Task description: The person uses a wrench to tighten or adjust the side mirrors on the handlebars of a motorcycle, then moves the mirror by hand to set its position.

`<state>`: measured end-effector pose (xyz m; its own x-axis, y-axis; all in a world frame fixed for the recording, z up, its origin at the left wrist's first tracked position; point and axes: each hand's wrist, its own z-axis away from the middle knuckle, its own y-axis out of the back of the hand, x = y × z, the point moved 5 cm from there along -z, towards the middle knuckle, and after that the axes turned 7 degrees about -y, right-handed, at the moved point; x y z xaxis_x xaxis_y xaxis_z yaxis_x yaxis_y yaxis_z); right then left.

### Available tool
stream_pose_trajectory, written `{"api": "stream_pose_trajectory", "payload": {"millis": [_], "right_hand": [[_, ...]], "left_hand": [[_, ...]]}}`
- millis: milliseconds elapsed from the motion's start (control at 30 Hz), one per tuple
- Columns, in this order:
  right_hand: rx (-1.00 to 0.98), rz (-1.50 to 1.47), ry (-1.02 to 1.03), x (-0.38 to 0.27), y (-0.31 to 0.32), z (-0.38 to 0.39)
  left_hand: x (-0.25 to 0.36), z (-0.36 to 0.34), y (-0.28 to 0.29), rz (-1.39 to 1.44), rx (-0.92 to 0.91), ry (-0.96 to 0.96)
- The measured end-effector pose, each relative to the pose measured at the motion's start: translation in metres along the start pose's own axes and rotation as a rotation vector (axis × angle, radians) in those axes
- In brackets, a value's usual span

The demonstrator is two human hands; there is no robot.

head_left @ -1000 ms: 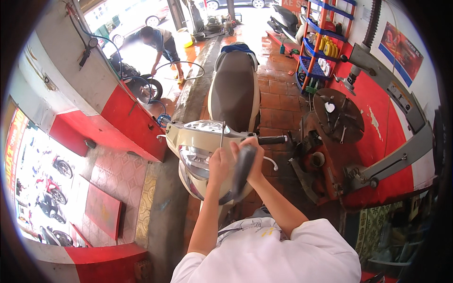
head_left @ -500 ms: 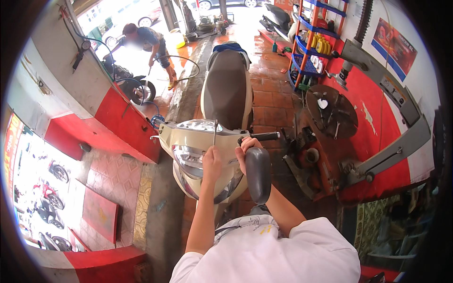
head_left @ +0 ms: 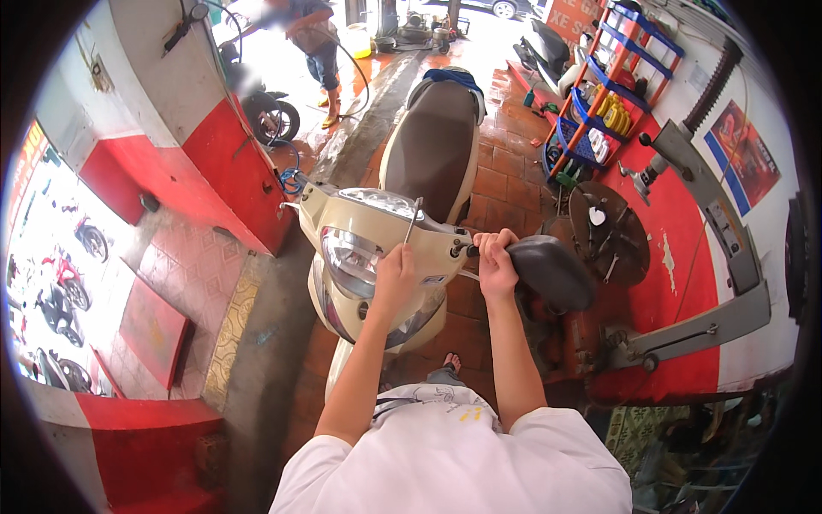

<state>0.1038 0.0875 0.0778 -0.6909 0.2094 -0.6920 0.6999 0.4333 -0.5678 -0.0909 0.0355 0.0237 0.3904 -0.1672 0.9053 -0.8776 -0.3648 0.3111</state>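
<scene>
We're looking straight down on a cream scooter [head_left: 377, 248] parked nose-toward the person on the brick floor [head_left: 505, 184], brown seat [head_left: 432, 146] stretching away up the picture. The right hand [head_left: 497, 267] is wrapped tight around the thin stem of a black rear-view mirror [head_left: 548, 272], right where that stem meets the handlebar end, and the mirror head hangs out to the side, just beyond the knuckles. A grip that low down makes sense: that's where the stem turns or seats, so the hand has purchase on the joint rather than on the glass housing.

The left hand [head_left: 394, 283] sits on the front of the handlebar cover, beside the headlight [head_left: 349, 257], fingers curled over the panel edge. Whether it's clasping something small there or only pressing flat, I can't tell from this angle. It reads like a bracing hand, steadying the steering head so the front end doesn't swing while the other hand works.

A second slim stem [head_left: 413, 221] stands up from the middle of the cover, tilted, with no mirror head showing on it.

Over to the right, a round tyre-changer turntable [head_left: 610, 233] with loose tools on it sits against the red wall base, and a blue-and-orange shelf rack [head_left: 604, 103] holds bottles. Further back, another person [head_left: 312, 43] stands by a second motorbike [head_left: 265, 111] on wet ground.
</scene>
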Motion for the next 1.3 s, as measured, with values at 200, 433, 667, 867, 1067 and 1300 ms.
{"api": "stream_pose_trajectory", "payload": {"millis": [200, 433, 667, 867, 1067, 1300], "right_hand": [[-0.025, -0.262, -0.166, 0.002, 0.002, -0.027], [0.517, -0.046, -0.134, 0.026, 0.007, -0.062], [0.363, 0.434, -0.361, 0.022, -0.009, -0.077], [-0.069, 0.8, -0.529, 0.032, -0.026, -0.096], [0.033, 1.291, -0.344, 0.025, -0.046, -0.085], [-0.118, 1.357, -0.038, 0.018, -0.079, -0.071]], "left_hand": [[-0.006, -0.001, 0.004, 0.037, 0.024, -0.01], [-0.003, -0.002, 0.004, -0.011, 0.016, -0.019], [-0.002, -0.001, 0.005, 0.009, 0.079, -0.076], [-0.006, -0.003, -0.002, -0.027, 0.088, -0.085], [-0.008, 0.006, 0.002, -0.184, 0.125, -0.318], [-0.002, 0.004, 0.0, -0.011, 0.12, -0.095]]}}
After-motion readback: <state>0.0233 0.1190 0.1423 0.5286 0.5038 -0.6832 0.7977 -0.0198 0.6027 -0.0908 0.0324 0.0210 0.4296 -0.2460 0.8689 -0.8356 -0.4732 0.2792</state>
